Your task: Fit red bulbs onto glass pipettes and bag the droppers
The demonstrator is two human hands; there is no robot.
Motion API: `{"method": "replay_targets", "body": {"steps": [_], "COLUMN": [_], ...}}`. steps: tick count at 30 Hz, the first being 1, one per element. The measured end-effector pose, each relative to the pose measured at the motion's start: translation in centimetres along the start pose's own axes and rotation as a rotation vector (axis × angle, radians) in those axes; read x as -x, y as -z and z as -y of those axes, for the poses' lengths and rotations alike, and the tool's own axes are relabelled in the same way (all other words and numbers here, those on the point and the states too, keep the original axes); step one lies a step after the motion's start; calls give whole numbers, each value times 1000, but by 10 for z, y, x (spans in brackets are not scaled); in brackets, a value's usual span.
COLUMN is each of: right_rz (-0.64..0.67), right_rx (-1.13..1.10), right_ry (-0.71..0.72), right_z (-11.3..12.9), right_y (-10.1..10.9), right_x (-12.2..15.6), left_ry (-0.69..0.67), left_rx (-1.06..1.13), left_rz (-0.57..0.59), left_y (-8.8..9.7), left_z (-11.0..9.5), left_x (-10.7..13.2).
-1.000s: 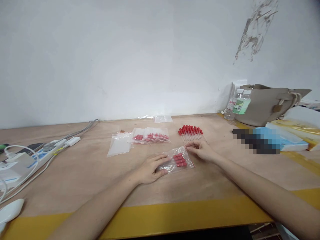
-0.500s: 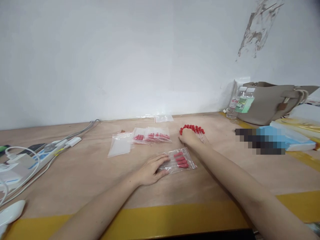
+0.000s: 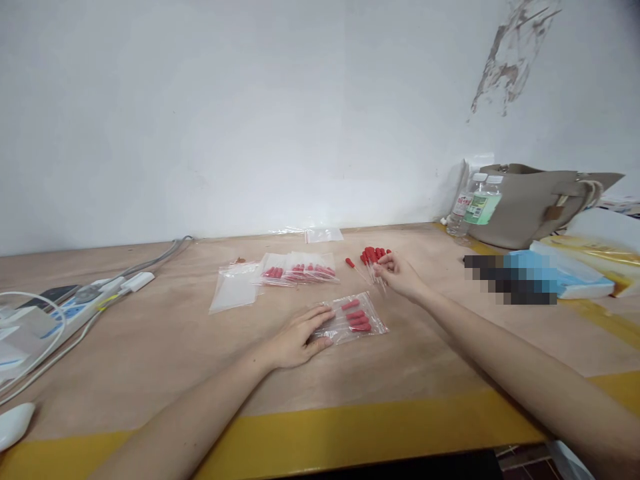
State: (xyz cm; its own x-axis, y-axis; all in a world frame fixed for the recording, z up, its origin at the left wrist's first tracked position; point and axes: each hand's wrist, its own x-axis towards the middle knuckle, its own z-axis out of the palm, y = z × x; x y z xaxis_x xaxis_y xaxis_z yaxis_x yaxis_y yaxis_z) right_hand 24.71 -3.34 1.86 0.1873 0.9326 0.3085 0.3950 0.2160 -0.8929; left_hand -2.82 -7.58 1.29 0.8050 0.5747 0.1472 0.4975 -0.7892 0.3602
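Observation:
My left hand [image 3: 303, 339] lies with its fingers stretched out, its fingertips on the left end of a clear zip bag [image 3: 333, 333]. Inside that bag lie several thin sticks with red tips [image 3: 357, 317]. Farther back, my right hand [image 3: 400, 275] has its thumb and fingers curled closed at a bunch of red-tipped sticks [image 3: 373, 256], gripping at their right side; the exact number held is hidden. A single red-tipped stick [image 3: 351, 263] lies apart, left of the bunch. Filled zip bags [image 3: 299, 270] overlap in a row left of it, beside flat zip bags [image 3: 233, 291].
At the left, a power strip [image 3: 80, 310] with cables and a white charger [image 3: 30, 340] lies on the table. A grey bag [image 3: 525, 207], plastic bottles [image 3: 473, 207] and a blue package [image 3: 565, 277] stand at the right. Another clear bag [image 3: 324, 235] lies by the wall.
My right hand has moved to the right side of the red-tipped sticks. The fanned sticks are now bunched closer together, with one lying apart on the left. My left hand stays on the bag.

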Motion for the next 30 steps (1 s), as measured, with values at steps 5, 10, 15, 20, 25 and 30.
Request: {"method": "replay_targets", "body": {"steps": [5, 10, 15, 20, 25, 30], "right_rz": [-2, -97, 0, 199, 371, 364], "right_rx": [-356, -525, -613, -376, -231, -313], "right_ry": [-78, -200, -324, -355, -180, -149], "right_z": [-17, -16, -5, -6, -14, -11], "right_y": [4, -11, -15, -4, -7, -17], "right_x": [32, 40, 47, 48, 46, 47], "left_ry": [7, 21, 19, 17, 12, 10], "left_rx": [-16, -19, -19, -14, -7, -14], "left_rz": [14, 26, 23, 15, 5, -4], "left_y": [0, 0, 1, 2, 2, 2], "left_z": [1, 1, 1, -1, -1, -1], "left_x": [0, 0, -1, -1, -1, -1]}}
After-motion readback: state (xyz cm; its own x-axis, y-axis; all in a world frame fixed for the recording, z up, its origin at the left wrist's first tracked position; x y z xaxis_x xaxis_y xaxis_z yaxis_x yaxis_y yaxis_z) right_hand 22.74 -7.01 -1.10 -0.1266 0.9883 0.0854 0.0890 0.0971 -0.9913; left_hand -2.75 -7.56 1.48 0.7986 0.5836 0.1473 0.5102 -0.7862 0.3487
